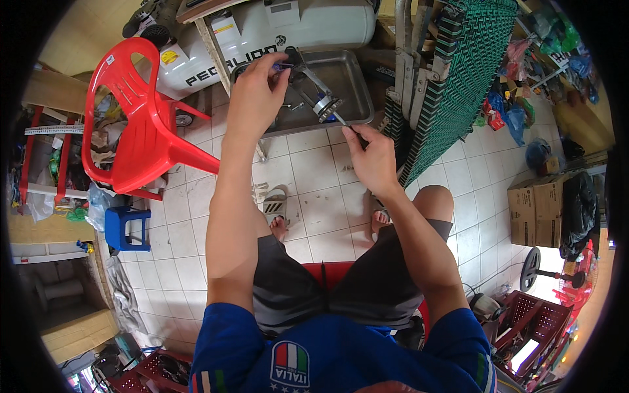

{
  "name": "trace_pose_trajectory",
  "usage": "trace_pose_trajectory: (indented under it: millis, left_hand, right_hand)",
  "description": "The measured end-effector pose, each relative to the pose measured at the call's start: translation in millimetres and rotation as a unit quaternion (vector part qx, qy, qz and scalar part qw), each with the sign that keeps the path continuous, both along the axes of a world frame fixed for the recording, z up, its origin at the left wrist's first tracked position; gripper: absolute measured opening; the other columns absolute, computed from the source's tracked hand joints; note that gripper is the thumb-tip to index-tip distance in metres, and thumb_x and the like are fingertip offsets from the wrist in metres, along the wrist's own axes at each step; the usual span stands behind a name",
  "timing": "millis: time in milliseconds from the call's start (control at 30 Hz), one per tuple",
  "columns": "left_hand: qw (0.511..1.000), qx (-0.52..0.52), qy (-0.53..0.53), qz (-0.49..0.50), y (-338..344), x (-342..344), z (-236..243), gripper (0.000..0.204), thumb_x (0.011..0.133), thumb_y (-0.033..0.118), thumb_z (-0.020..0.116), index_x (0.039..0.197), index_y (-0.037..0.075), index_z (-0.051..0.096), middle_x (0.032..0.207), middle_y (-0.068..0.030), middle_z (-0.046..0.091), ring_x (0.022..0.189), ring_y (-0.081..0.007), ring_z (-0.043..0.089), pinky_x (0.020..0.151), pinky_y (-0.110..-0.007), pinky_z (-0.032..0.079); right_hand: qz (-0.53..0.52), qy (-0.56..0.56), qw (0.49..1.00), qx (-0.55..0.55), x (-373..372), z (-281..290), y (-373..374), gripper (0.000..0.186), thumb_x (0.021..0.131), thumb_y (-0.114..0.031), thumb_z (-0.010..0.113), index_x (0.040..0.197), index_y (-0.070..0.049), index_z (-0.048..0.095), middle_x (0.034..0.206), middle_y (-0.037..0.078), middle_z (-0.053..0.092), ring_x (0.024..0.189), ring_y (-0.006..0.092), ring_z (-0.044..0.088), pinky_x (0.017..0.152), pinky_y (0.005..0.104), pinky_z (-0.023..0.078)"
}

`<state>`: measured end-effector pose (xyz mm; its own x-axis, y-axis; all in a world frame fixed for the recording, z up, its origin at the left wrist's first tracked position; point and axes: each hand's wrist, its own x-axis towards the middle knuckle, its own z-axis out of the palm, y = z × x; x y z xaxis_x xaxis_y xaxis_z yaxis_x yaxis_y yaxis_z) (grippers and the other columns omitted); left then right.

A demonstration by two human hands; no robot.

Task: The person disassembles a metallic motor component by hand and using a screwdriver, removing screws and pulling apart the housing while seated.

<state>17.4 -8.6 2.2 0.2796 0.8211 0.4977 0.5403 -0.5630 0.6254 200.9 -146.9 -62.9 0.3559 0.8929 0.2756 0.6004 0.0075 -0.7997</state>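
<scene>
Over the far tray, a metal mechanical part [324,107] with a toothed round end and a long grey arm [313,77] is held up at a slant. My right hand [375,157] is closed, thumb and fingers pinching a thin metal rod [341,120] that reaches to the toothed end. My left hand [259,92] is closed at the far end of the arm, its fingertips at a small blue-purple piece [280,67] whose kind I cannot make out. Below lies the dark metal tray [350,75], with small loose metal pieces [296,107] in it.
A white tank [314,26] lies behind the tray. At the left stand a red plastic chair [141,118] and a blue stool [128,228]. A folded green woven lounger [458,85] leans close by my right hand. Cardboard boxes [537,209] stand farther right on the tiled floor.
</scene>
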Motion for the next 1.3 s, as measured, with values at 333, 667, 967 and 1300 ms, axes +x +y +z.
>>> trace_pose_trajectory:
  millis: [333, 667, 967, 1300]
  left_hand:
    - [0.972, -0.076, 0.144, 0.167, -5, 1, 11, 0.033, 0.090, 0.025, 0.071, 0.118, 0.009, 0.066, 0.079, -0.0085, 0.071, 0.073, -0.0253, 0.068, 0.071, -0.034, 0.054]
    - [0.998, 0.015, -0.003, -0.058, 8, -12, -6, 0.037, 0.087, 0.017, 0.074, 0.122, 0.012, 0.066, 0.089, -0.0088, 0.071, 0.081, -0.0192, 0.067, 0.072, -0.034, 0.052]
    - [0.989, -0.078, 0.094, 0.079, 4, -10, -2, 0.033, 0.099, 0.037, 0.056, 0.120, 0.013, 0.067, 0.069, -0.0092, 0.065, 0.065, -0.0235, 0.065, 0.064, -0.037, 0.050]
    - [0.995, 0.047, -0.024, -0.079, 6, -12, 0, 0.038, 0.086, 0.015, 0.076, 0.122, 0.010, 0.067, 0.093, -0.0060, 0.072, 0.085, -0.0149, 0.067, 0.079, -0.029, 0.052]
  right_hand:
    - [0.006, -0.029, 1.000, -0.006, 0, 1, -1, 0.029, 0.093, -0.021, 0.069, 0.102, 0.006, 0.070, 0.095, 0.022, 0.072, 0.084, 0.0348, 0.071, 0.075, 0.0343, 0.054]
    - [-0.004, -0.006, 1.000, 0.025, 5, -4, 3, 0.026, 0.092, -0.026, 0.066, 0.100, -0.002, 0.072, 0.090, 0.021, 0.071, 0.081, 0.0414, 0.068, 0.072, 0.0438, 0.053]
    - [0.018, -0.008, 1.000, -0.020, -3, 9, -3, 0.025, 0.093, -0.020, 0.068, 0.101, 0.003, 0.071, 0.091, 0.020, 0.072, 0.076, 0.0327, 0.070, 0.070, 0.0339, 0.053]
    - [-0.004, -0.023, 1.000, 0.007, 3, 0, 2, 0.025, 0.093, -0.019, 0.067, 0.102, 0.004, 0.070, 0.091, 0.021, 0.071, 0.077, 0.0327, 0.070, 0.071, 0.0335, 0.053]
